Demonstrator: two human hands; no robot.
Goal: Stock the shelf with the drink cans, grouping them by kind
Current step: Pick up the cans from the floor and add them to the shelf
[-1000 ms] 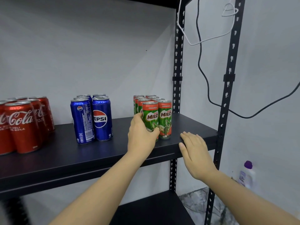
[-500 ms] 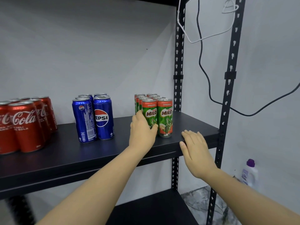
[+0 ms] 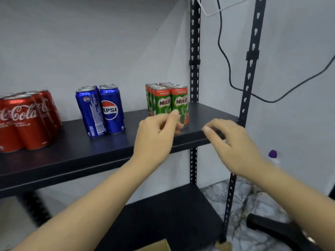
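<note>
1. Cardboard box point(image 3: 157, 245) corner at the bottom edge, over the lower shelf point(image 3: 163, 214).
2. Left hand point(image 3: 155, 134): fingers loosely curled, nothing held; fingertips in front of the Milo cans point(image 3: 170, 102), contact cannot be told.
3. Right hand point(image 3: 233, 142): blurred, fingers bent and relaxed, holding nothing, over the front edge of the shelf point(image 3: 72, 151).
4. On the shelf, three groups well apart: Coca-Cola cans point(image 3: 23, 122) left, Pepsi cans point(image 3: 101, 109) middle, Milo cans right.
5. Black cable point(image 3: 224, 57) hangs on the wall behind.

Coca-Cola cans point(image 3: 20, 122) cut off left; purple-capped bottle point(image 3: 272, 154) blurred.
</note>
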